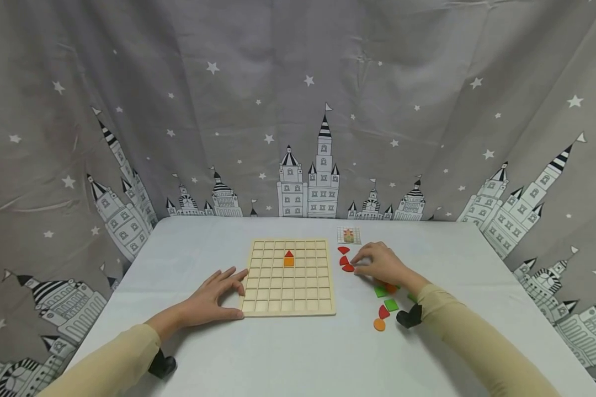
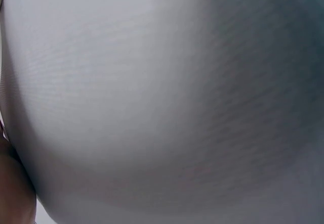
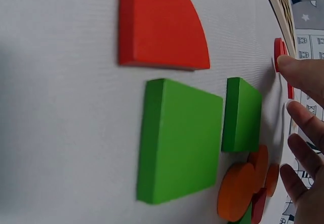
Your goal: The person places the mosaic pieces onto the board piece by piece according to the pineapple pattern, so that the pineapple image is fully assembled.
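Grey curtain [image 1: 288,118] behind a white table [image 1: 293,353].
Printed black-and-white castles [image 1: 323,182] line the curtain's lower part, those at the sides tilted outward; pale stars [image 1: 309,80] are scattered above them across the folds.

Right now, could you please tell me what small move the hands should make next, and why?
I would probably have the right hand lift one of the red pieces it has reached and bring it to the board: that holds only a red triangle and an orange square, and the left hand already rests at its edge.
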`<state>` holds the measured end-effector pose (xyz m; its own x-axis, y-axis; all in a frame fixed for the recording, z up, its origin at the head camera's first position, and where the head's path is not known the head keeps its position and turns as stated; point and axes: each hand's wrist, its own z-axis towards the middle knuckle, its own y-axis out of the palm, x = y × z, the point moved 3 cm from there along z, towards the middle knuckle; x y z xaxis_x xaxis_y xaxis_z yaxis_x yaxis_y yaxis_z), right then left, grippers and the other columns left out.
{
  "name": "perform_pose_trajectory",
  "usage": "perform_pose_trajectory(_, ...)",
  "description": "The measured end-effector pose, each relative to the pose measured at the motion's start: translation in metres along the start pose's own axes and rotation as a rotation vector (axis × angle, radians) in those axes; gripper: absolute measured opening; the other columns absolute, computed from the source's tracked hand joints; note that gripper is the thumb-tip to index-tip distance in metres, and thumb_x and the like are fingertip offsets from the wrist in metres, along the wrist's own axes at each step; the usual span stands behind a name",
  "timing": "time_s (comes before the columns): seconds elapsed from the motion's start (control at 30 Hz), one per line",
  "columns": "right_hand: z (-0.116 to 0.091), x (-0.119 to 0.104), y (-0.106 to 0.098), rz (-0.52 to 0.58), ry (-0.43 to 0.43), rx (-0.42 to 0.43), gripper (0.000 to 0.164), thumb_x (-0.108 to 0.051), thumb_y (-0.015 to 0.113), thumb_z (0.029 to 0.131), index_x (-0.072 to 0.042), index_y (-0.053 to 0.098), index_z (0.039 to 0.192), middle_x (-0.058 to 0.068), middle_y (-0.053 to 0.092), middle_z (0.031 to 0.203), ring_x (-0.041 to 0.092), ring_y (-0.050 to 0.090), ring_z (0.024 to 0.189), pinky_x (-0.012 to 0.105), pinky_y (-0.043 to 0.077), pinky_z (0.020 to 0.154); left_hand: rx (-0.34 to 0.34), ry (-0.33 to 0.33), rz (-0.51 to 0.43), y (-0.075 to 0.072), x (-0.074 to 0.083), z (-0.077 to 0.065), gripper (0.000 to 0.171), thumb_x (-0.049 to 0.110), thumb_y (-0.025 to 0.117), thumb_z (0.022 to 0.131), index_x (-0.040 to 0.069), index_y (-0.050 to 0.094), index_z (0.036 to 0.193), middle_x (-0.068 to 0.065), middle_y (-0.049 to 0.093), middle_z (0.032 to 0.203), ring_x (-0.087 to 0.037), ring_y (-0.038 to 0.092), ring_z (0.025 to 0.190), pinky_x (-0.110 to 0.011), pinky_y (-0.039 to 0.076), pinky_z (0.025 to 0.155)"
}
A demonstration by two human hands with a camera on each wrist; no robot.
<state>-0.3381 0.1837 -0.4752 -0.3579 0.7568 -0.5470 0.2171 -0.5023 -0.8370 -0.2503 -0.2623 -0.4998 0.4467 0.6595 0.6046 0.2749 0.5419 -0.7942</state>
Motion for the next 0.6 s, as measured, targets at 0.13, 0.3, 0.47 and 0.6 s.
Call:
perform_pose_trajectory(0.13, 0.003, -0.001, 0.002, 0.003, 0.009, -0.027, 0.015, -0.024, 0.081, 0.088, -0.025, 0.08, 0.103, 0.004, 0.065, 0.123, 0.032, 0.049, 0.123, 0.056, 0.04, 0.108, 0.0, -0.015, 0.01, 0.0, 0.0, 0.0, 0.041, 0.056, 0.08, 0.083, 0.032, 0.057, 0.107, -0.007, 0.033, 0.165, -0.041, 0.015, 0.154, -0.061, 0.0, 0.123)
perform_pose_trajectory(0.3, 0.004, -0.004, 0.004, -0.018, -0.006, -0.041, 0.014, -0.024, 0.08, 0.089, -0.027, 0.08, 0.103, 0.005, 0.063, 0.124, 0.032, 0.049, 0.123, 0.056, 0.039, 0.107, 0.006, -0.008, 0.009, 0.0, 0.002, 0.001, 0.041, 0.055, 0.08, 0.083, 0.03, 0.058, 0.107, -0.009, 0.034, 0.164, -0.043, 0.016, 0.153, -0.063, 0.001, 0.122)
perform_pose_trajectory(0.47, 0.006, -0.006, 0.007, -0.031, -0.005, -0.053, 0.011, -0.023, 0.077, 0.091, -0.029, 0.079, 0.101, 0.004, 0.062, 0.126, 0.032, 0.047, 0.125, 0.058, 0.035, 0.11, 0.011, 0.0, 0.008, 0.0, 0.002, 0.001, 0.04, 0.054, 0.08, 0.083, 0.03, 0.058, 0.106, -0.009, 0.035, 0.164, -0.044, 0.017, 0.153, -0.063, 0.001, 0.122)
perform_pose_trajectory(0.6, 0.007, -0.006, 0.011, -0.036, -0.006, -0.054, 0.013, -0.031, 0.08, 0.089, -0.031, 0.078, 0.101, 0.004, 0.061, 0.129, 0.031, 0.045, 0.127, 0.057, 0.034, 0.11, 0.003, -0.011, 0.013, 0.0, 0.0, 0.001, 0.041, 0.056, 0.08, 0.083, 0.031, 0.058, 0.106, -0.007, 0.034, 0.165, -0.042, 0.016, 0.154, -0.062, 0.001, 0.123)
